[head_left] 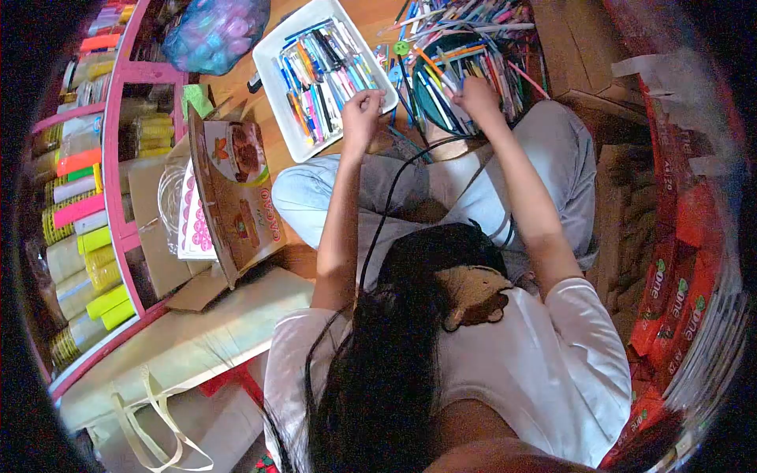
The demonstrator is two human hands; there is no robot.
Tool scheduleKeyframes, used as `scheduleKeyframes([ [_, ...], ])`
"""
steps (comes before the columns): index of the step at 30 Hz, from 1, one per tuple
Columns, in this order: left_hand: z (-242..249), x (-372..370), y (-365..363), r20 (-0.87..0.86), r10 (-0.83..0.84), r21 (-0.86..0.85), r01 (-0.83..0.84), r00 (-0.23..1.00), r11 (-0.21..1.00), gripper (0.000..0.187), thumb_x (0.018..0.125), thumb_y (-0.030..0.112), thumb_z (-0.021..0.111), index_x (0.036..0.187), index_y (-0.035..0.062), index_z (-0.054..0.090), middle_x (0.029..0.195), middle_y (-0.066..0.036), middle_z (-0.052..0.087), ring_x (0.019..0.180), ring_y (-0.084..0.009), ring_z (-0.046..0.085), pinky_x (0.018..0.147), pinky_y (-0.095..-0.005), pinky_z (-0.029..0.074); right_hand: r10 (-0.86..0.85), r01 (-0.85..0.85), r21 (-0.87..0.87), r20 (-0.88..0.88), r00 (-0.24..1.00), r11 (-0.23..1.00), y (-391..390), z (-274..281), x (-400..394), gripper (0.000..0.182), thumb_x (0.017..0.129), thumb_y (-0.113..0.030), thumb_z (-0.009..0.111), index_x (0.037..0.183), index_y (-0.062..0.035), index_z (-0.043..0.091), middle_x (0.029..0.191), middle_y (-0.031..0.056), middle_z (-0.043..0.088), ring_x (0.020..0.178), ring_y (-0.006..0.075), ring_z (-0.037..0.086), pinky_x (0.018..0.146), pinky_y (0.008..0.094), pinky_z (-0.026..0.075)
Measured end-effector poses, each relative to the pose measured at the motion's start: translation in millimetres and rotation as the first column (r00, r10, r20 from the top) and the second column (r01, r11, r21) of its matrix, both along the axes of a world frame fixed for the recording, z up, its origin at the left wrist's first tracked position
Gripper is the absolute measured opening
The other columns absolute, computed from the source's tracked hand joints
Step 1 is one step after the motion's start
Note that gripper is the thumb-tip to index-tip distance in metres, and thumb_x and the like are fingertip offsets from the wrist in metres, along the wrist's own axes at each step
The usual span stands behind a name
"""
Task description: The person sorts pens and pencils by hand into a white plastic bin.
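Observation:
My left hand (pixel 363 116) is at the right rim of a white plastic tray (pixel 272 106), its fingers curled together; whatever may be in them is hidden. Pens and markers (pixel 319 75) of many colours lie in rows inside the tray. My right hand (pixel 477 101) is over a dark green container (pixel 428 98) full of loose pens, its fingers closed around a pen (pixel 448 83). More pens (pixel 473 20) are heaped behind that container, some sticking out at angles.
A pink shelf (pixel 118 189) of tape rolls stands at the left. Nearer are a cardboard box (pixel 236 197) and a bag of colourful items (pixel 217 35). Red paper packs (pixel 670 292) line the right, below a brown carton (pixel 579 59). A black cord (pixel 394 181) crosses my lap.

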State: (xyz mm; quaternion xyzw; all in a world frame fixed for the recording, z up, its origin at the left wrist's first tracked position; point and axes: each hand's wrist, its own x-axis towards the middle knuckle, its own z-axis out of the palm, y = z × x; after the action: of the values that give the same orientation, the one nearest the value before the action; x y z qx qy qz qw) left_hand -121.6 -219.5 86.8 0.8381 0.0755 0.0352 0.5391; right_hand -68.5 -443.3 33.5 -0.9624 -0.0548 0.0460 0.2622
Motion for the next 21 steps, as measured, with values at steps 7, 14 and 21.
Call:
scheduleKeyframes([
  [7,-16.5,1.0,-5.3,-0.057,-0.104,-0.114,0.097,0.993,0.989,0.024,0.082,0.021,0.056,0.089,0.0003,0.065,0.069,-0.003,0.06,0.061,-0.008,0.052,0.056,-0.0223,0.042,0.081,0.058,0.324,-0.398,0.914,0.944,-36.3,-19.9,22.6,0.051,0.058,-0.036,0.072,0.087,0.0043,0.062,0.08,0.0171,0.064,0.071,0.0239,0.062,0.065,0.034,0.047],
  [14,-57.5,18.5,-37.9,-0.022,-0.24,0.166,0.24,0.971,0.956,0.027,0.079,0.027,0.057,0.083,0.0009,0.065,0.07,-0.015,0.062,0.064,-0.0232,0.06,0.06,-0.0311,0.045,0.062,0.066,0.325,-0.368,0.928,0.943,-41.2,-40.4,29.7,0.046,0.057,-0.035,0.069,0.085,0.0013,0.062,0.075,0.0121,0.063,0.066,0.0233,0.06,0.062,0.0342,0.048],
  [21,-58.9,36.9,-86.9,-0.204,-0.333,0.022,0.345,0.92,0.938,0.031,0.082,0.029,0.056,0.083,-0.0007,0.064,0.067,-0.011,0.062,0.06,-0.0195,0.061,0.057,-0.0306,0.046,0.218,0.124,0.511,-0.557,0.801,0.85,-54.7,-6.5,19.4,0.03,0.068,-0.033,0.064,0.076,-0.004,0.064,0.062,0.0045,0.059,0.05,0.0132,0.05,0.046,0.0279,0.039],
])
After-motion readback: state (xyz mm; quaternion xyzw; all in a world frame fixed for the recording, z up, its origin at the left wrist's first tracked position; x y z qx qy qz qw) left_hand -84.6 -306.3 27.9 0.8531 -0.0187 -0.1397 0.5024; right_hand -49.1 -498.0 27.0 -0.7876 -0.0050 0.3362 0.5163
